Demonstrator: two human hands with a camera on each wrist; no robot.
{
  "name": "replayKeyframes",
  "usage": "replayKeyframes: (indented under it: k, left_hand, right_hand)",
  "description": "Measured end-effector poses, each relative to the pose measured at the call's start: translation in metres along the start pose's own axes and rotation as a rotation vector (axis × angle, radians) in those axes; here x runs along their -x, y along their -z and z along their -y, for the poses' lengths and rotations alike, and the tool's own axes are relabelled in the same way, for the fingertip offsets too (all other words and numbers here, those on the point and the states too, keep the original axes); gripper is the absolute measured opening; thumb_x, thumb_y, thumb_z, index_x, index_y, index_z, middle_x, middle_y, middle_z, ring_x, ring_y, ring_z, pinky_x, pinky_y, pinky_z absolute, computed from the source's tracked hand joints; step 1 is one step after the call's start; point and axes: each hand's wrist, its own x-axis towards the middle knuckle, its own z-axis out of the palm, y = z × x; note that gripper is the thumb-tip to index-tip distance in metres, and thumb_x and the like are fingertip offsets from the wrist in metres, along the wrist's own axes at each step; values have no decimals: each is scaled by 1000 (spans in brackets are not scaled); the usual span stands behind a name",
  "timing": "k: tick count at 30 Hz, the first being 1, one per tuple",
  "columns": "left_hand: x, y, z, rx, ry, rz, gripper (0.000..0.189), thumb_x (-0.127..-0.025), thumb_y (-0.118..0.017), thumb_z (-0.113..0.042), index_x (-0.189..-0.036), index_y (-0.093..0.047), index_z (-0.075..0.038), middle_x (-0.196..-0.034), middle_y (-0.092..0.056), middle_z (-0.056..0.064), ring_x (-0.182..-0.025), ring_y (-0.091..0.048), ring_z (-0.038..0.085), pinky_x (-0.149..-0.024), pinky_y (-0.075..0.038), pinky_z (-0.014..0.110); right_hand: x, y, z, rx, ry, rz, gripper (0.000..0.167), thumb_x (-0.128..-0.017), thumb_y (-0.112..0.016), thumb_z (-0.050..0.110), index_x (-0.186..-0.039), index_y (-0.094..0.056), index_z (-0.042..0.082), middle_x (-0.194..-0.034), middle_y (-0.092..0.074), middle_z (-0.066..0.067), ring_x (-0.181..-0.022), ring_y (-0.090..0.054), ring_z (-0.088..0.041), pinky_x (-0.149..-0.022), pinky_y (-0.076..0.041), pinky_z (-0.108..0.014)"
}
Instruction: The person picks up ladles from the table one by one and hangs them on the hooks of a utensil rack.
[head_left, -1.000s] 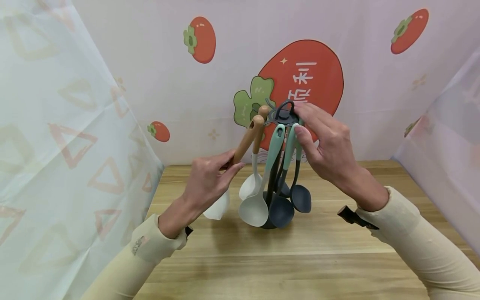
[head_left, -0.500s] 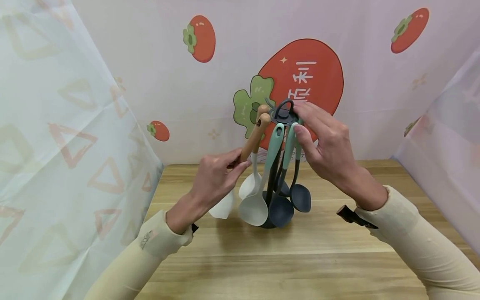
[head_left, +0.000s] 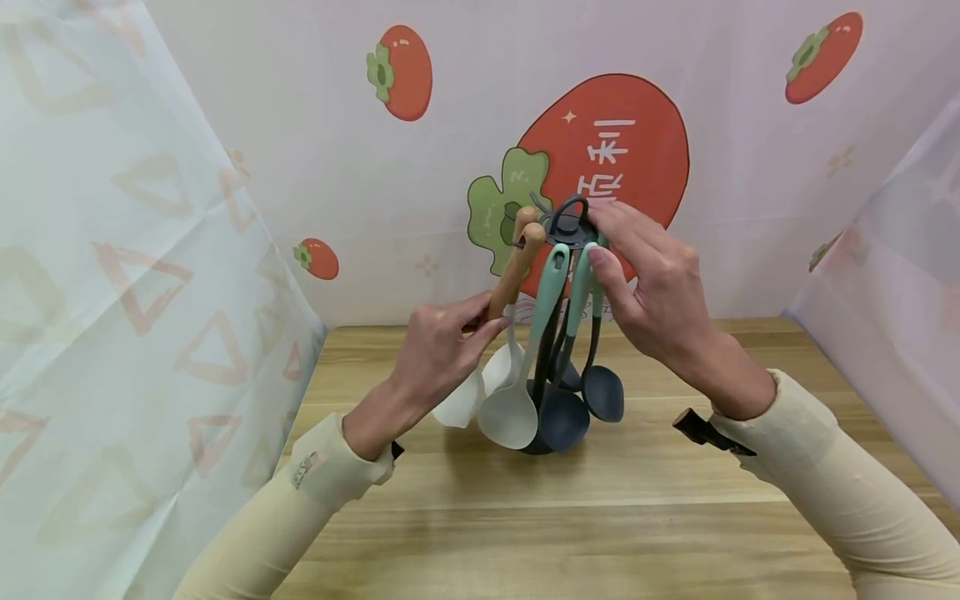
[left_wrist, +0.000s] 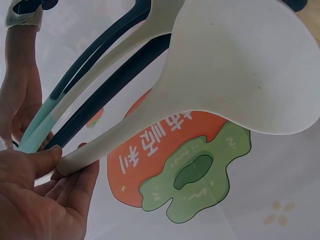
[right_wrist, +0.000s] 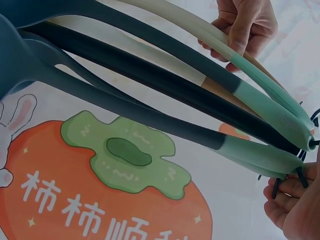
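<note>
In the head view my left hand [head_left: 438, 348] pinches the wooden handle of a white spatula [head_left: 516, 271]. Its broad white head [left_wrist: 240, 65] fills much of the left wrist view. The handle's top is at the hooks on the left side of a dark utensil rack [head_left: 570, 232]; whether it hangs on one cannot be told. My right hand [head_left: 660, 287] steadies the rack's top, thumb at a mint handle [head_left: 581, 287] and fingers behind the disc. Hanging there are a pale ladle [head_left: 508, 417], a dark ladle [head_left: 564, 419], a dark spoon [head_left: 603, 393] and another wooden-handled white utensil [head_left: 503, 367].
The rack's dark base [head_left: 538, 448] stands on a wooden table [head_left: 555, 533], mostly hidden by the utensils. Behind it hangs a white cloth backdrop [head_left: 300, 150] with persimmon prints. A patterned cloth [head_left: 97, 333] closes off the left side.
My left hand has carried the spatula rightward to the rack, its handle top now close beside the hooks. My right hand has kept its place on the rack.
</note>
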Motion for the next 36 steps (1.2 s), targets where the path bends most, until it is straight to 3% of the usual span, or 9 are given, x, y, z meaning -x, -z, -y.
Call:
replayKeyframes:
  k: [18, 36]
  left_hand:
    - [1, -6, 0, 59, 9, 14, 18, -91, -83, -7, -106, -76, 2, -88, -80, 10, -78, -80, 18, -68, -65, 30]
    - [3, -1, 1, 83, 35, 50, 26, -87, -87, -7, -108, -76, 5, -89, -80, 11, -78, -80, 17, -68, -64, 27]
  right_hand:
    - [0, 4, -2, 60, 16, 42, 59, -111, -43, 41, -138, -65, -7, -141, -66, -22, -135, -62, -38, -118, -46, -49]
    - [-4, 3, -2, 81, 40, 62, 66, -112, -39, 47, -137, -65, -9, -138, -67, -26, -133, -61, -43, -122, -41, -51]
